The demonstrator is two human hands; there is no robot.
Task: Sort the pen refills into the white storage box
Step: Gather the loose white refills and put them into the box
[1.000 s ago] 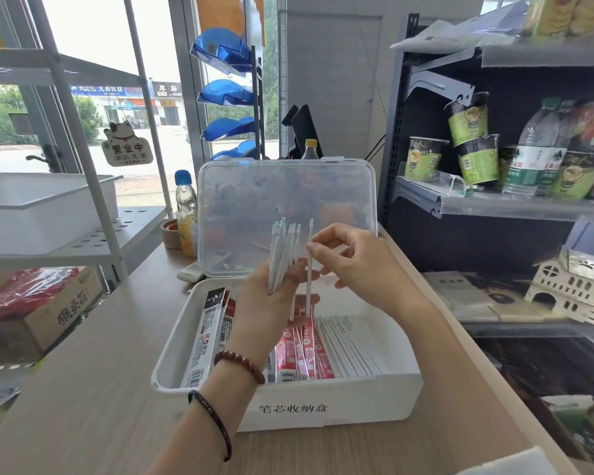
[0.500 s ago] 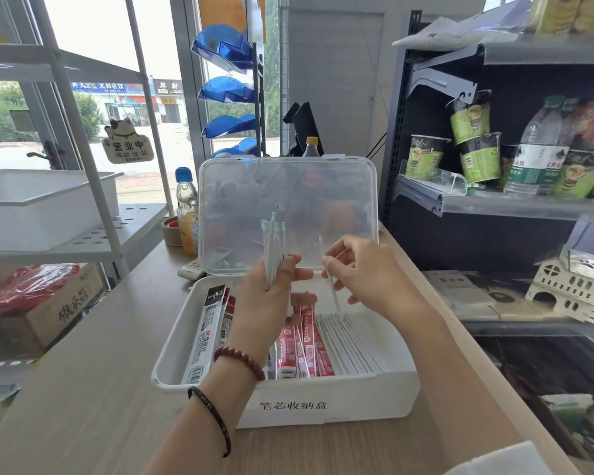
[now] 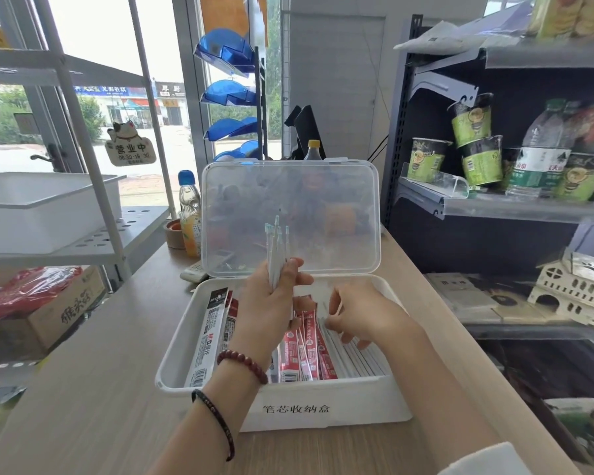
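Bundle of refills [image 3: 277,258]: thin, white, capped tips up, upright in the left hand [image 3: 271,313], whose fingers wrap round it. It sits above the middle of the white storage box [image 3: 323,407] and is not yet sorted; several sticks, count unclear.

Right hand [image 3: 360,318]: low inside the box, fingers curled down onto the row of loose refills [image 3: 355,358] lying flat beneath it. Cannot tell whether it pinches one stick or only touches the row.

Below and between the two hands: red packets [image 3: 306,351]. Left of the left hand: black-and-white packets [image 3: 209,337]. Clear lid [image 3: 288,214] stands open behind both hands.

Judgement: well underway. The row under the right hand looks largely laid, and the bundle remains to be placed
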